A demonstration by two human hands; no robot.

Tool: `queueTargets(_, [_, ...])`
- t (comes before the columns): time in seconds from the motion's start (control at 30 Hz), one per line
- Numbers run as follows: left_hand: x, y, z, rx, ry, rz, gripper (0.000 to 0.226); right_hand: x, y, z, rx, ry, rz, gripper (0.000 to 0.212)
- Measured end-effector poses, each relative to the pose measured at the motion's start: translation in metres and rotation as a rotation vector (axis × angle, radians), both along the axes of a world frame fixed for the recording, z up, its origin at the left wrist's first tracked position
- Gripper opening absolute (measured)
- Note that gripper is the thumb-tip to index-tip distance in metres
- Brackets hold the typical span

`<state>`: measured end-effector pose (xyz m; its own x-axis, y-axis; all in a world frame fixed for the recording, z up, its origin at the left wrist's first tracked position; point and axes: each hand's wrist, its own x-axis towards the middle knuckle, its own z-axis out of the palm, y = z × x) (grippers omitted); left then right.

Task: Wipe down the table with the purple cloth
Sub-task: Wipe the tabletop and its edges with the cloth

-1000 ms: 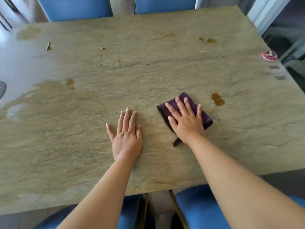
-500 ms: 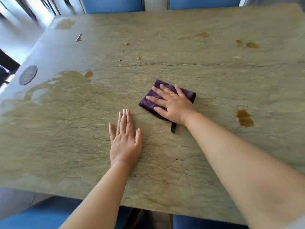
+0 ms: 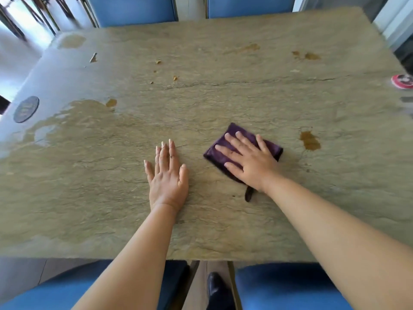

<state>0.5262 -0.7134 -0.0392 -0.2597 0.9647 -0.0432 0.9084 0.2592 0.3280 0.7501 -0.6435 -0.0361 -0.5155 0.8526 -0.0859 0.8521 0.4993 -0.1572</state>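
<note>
I am standing at a large table [image 3: 223, 97] with a rough, stone-like top, greenish beige with thin dark veins and cracks. The far left part is shining with light from the bright room behind it. Blue padded chairs [image 3: 131, 10] are standing at the far side, and two more blue seats are showing under the near edge. A wide wet patch [image 3: 73, 121] is lying on the left side, a brown stain [image 3: 309, 140] on the right, and small crumbs [image 3: 158, 61] are scattered farther back. A dark round coaster [image 3: 26, 109] is sitting near the left edge, and a small red and white round thing [image 3: 402, 81] near the right edge.

My left hand [image 3: 167, 175] is resting flat on the bare table, fingers straight and together. My right hand [image 3: 248, 159] is pressing flat, fingers spread, on the folded purple cloth [image 3: 221, 151], which is lying just left of the brown stain. The cloth looks soft and roughly square.
</note>
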Motion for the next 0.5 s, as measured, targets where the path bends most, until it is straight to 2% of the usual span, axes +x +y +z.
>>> queueTargets(0.07, [0.001, -0.002, 0.001, -0.03, 0.01, -0.023, 0.07, -0.005, -0.011, 0.001, -0.019, -0.038, -0.406, 0.055])
queueTargets(0.1, [0.001, -0.002, 0.002, -0.048, 0.023, -0.032, 0.067, -0.014, -0.023, 0.002, -0.032, -0.055, -0.503, 0.055])
queueTargets(0.17, [0.003, -0.003, 0.005, -0.101, 0.042, -0.04, 0.063, -0.027, -0.056, 0.004, -0.042, -0.061, -0.427, 0.055])
queueTargets(0.3, [0.034, -0.008, 0.016, -0.143, -0.072, -0.034, 0.057, 0.025, -0.1, 0.009, 0.0, -0.036, 0.23, 0.054])
queueTargets(0.37, [0.063, -0.01, 0.02, -0.123, -0.119, -0.122, 0.055, 0.067, -0.094, 0.009, -0.027, -0.066, 0.379, 0.052])
queueTargets(0.43, [0.091, -0.011, 0.022, -0.105, -0.139, -0.207, 0.053, 0.094, -0.078, 0.006, 0.009, -0.085, 0.236, 0.051])
queueTargets(0.5, [0.114, -0.01, 0.022, -0.1, -0.143, -0.251, 0.052, 0.1, -0.062, 0.005, 0.04, -0.068, -0.129, 0.054])
